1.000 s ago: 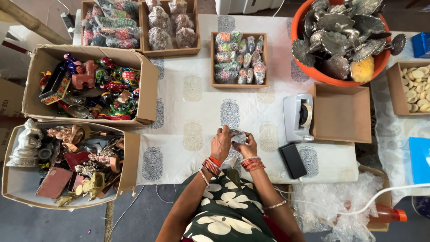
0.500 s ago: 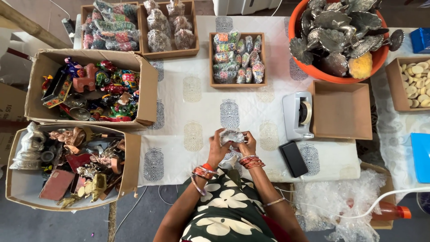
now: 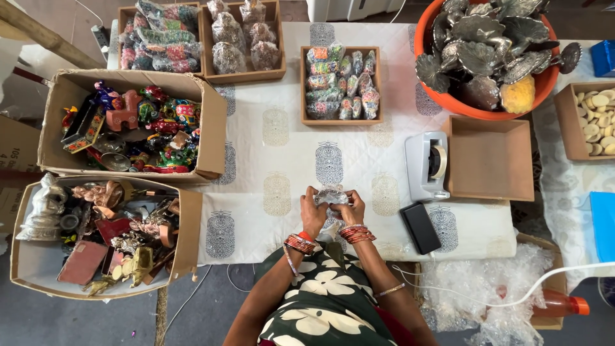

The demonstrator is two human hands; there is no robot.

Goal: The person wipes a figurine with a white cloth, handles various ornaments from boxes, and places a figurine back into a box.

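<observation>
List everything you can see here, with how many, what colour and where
small wrapped bundle: one, clear bubble wrap over something silvery, held in both hands at the table's near edge
tape dispenser: one, white, right of the hands
black case: one, flat, near table edge, right of the hands
empty box: one, brown, beside the dispenser
wooden trays of wrapped pieces: three, far side
orange tub: one, full of silver metal dishes, far right
cardboard boxes of figurines: two, left; the farther painted bright, the nearer brass and silver
box of pale discs: one, right edge
tablecloth: white, grey motifs
left hand: red bangles, on the bundle
right hand: red bangles, on the bundle
</observation>
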